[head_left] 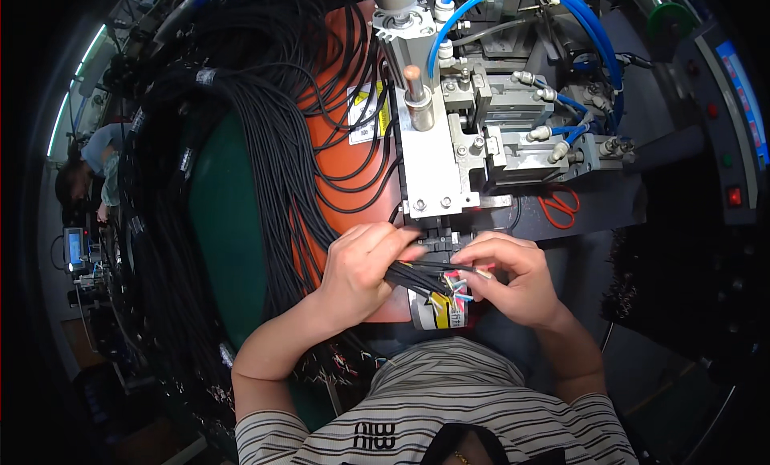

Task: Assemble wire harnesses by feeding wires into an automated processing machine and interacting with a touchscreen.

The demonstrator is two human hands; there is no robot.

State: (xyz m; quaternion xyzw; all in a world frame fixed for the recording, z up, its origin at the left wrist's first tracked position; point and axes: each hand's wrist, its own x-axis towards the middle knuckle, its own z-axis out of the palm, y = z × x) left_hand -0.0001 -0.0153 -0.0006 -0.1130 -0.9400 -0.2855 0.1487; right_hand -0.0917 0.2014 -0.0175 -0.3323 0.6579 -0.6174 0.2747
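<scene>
My left hand [359, 264] is closed around a bunch of black cables [413, 278], whose stripped ends fan out to the right with thin coloured wires [459, 288] showing. At the tips, the thumb and fingers of my right hand [513, 274] pinch the end of one cable, with reddish and white wire by the fingertips. Both hands are just in front of the metal press machine [433, 172], below its dark tooling [437, 240]. A yellow and white label [449, 311] shows beneath the cable ends.
Long black cables [273, 160] drape over an orange surface [353, 164] and a green one [220, 208] at left. Red-handled scissors [559, 207] lie right of the press. Blue air hoses [613, 64] arch above. A control box [730, 128] stands far right; another person [103, 160] is far left.
</scene>
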